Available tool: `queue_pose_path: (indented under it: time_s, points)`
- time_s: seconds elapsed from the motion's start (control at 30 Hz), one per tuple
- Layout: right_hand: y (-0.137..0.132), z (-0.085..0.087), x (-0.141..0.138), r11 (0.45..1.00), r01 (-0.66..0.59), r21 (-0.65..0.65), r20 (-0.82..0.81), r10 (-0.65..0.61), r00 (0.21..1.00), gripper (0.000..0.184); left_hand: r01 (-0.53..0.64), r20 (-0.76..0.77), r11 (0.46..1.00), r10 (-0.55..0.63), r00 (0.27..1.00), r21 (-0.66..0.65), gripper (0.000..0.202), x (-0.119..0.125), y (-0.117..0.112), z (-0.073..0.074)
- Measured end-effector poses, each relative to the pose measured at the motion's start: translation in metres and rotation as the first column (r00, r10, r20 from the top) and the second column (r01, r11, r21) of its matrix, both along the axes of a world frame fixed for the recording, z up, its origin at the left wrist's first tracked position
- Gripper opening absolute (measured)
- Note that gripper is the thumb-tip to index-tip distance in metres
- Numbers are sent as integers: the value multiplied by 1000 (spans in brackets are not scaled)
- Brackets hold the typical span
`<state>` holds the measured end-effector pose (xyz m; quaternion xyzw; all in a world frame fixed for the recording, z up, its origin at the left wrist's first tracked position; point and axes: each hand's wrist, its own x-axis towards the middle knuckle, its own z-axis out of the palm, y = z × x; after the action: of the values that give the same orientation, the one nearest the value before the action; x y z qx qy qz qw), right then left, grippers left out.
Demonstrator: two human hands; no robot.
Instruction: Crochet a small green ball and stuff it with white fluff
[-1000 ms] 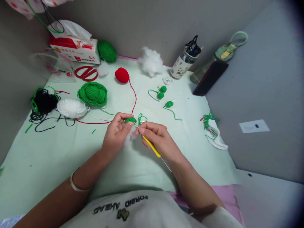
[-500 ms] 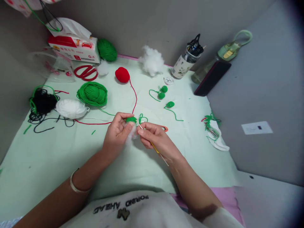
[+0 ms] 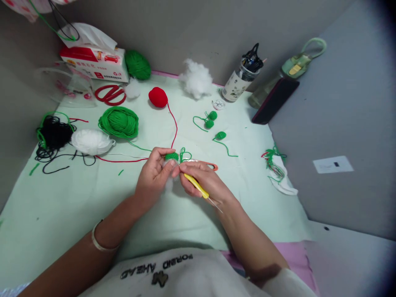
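My left hand (image 3: 153, 175) pinches a small green crocheted piece (image 3: 171, 156) with a tuft of white stuffing (image 3: 168, 181) under it. My right hand (image 3: 202, 179) is closed round a yellow-handled crochet hook (image 3: 196, 186), its metal tip pointing at the green piece. Green yarn runs from the piece back to a big green yarn ball (image 3: 119, 121). An orange-handled small tool (image 3: 213, 166) lies on the pale green cloth (image 3: 62, 206) just behind my right hand.
On the cloth lie a red yarn ball (image 3: 158, 97), white yarn (image 3: 90, 141), black cord (image 3: 54, 134), red scissors (image 3: 109, 94), white stuffing (image 3: 196, 78) and small green crocheted bits (image 3: 211, 119). A tissue box (image 3: 94, 64), a jar (image 3: 239, 80), a phone (image 3: 274, 106) and yarn scraps (image 3: 275, 165) stand around.
My right hand has turned slightly and drawn in toward the green piece, so more of the hook's yellow handle shows again. My left hand holds still.
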<state>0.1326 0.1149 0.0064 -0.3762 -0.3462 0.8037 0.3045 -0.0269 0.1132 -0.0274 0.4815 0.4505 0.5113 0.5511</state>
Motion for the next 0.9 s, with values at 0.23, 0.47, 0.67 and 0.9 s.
queue_pose_path:
  time_s: [0.23, 0.47, 0.67, 0.9]
  points:
    - [3, -2, 2, 992, 40, -123, -82, -50, 995, 21, 37, -52, 999, -37, 998, -1, 28, 1, -3, 1]
    - [-7, -3, -7, 990, 124, 66, 86, -130, 988, 22, 52, -165, 999, -54, 985, -14, 18, -2, 1, -5]
    - [-25, -5, -12, 780, -161, 605, 566, -280, 775, 24, 72, -206, 997, -77, 975, -29, 14, -3, 2, 2]
    - [-25, -11, -5, 578, -384, 720, 649, -365, 667, 17, 142, -105, 987, -149, 983, -72, 17, -8, 3, 7]
